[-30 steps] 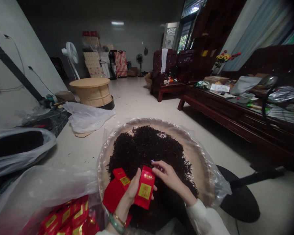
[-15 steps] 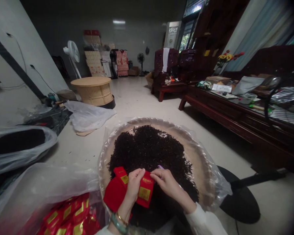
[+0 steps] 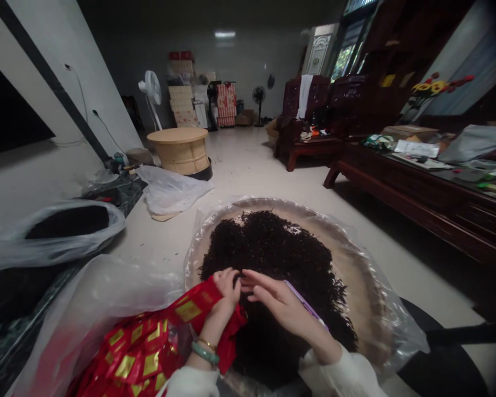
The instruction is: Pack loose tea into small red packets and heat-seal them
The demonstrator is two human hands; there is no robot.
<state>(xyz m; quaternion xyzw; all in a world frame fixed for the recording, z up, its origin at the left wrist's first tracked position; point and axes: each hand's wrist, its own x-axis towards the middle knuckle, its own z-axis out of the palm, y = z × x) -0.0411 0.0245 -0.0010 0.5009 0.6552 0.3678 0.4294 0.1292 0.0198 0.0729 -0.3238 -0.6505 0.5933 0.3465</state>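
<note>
My left hand point(image 3: 227, 292) is closed on several flat red pouches point(image 3: 200, 300) with gold labels, above the near left part of a round tray point(image 3: 194, 256). The pouches fan out to the left and hang below the wrist. My right hand point(image 3: 273, 300) is beside the left one, fingers stretched out, tips close to it; I see nothing between them. Dark, twisted dry leaves point(image 3: 268, 242), like tea, are heaped in the tray beneath both hands. A thin purple-edged object point(image 3: 303, 303) shows behind my right hand, mostly hidden by it.
More red pouches point(image 3: 136, 350) with gold labels lie in a clear plastic bag point(image 3: 103, 292) at lower left. Another bag point(image 3: 119, 218) of dark material stands further left. A black fan base point(image 3: 442, 353) sits right of the tray, and a low wooden table point(image 3: 397, 187) is beyond.
The view has turned left. The pouch that both hands held is no longer between them; my right fingers have come off it and straightened. The left hand's pouches now reach over the bag.
</note>
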